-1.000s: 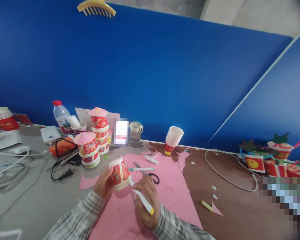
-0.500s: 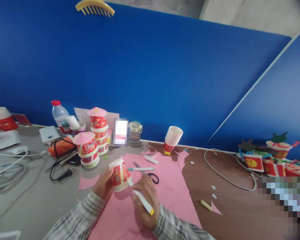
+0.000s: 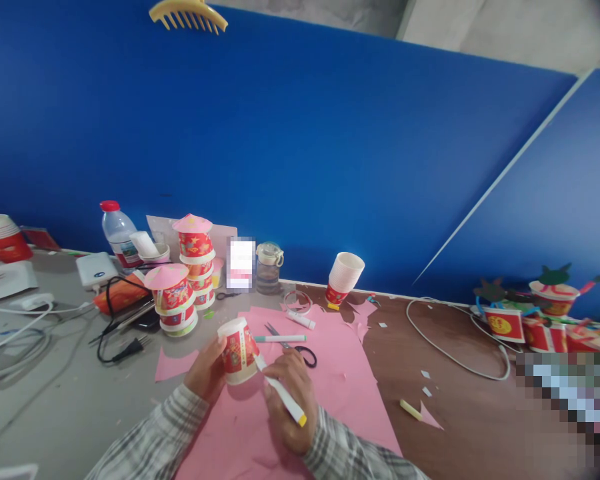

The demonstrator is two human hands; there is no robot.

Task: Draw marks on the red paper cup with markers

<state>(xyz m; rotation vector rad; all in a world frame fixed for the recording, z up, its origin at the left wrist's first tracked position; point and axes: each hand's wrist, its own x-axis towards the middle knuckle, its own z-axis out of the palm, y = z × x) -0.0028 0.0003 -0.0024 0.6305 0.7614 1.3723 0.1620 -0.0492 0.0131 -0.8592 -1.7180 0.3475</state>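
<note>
Tabletop [image 3: 65, 413], grey at left, brown at right. Stack of red paper cups [image 3: 4, 243], far left. Bottle [image 3: 119, 233], red cap, behind white power bank [image 3: 96, 269]. Short cup tower [image 3: 174, 300], pink cone roof; taller cup tower [image 3: 196, 248], likewise roofed, just behind. Left hand [image 3: 205, 373], plaid sleeve: fingers curled around the left side of one red-and-white paper cup [image 3: 237, 353], held tilted above pink sheet [image 3: 345, 400]. Lidded jar [image 3: 269, 272], against the blue partition. Right hand [image 3: 299, 385], plaid sleeve: fingers closed about a white marker [image 3: 286, 399], yellow end downward, front end at the cup's right side; contact cannot be told. Scissors [image 3: 288, 345], under a teal-ended marker [image 3: 273, 339]. Stack of white-rimmed cups [image 3: 347, 273], leaning. White cable [image 3: 411, 327], looped. Decorated cups [image 3: 503, 325], far right.
</note>
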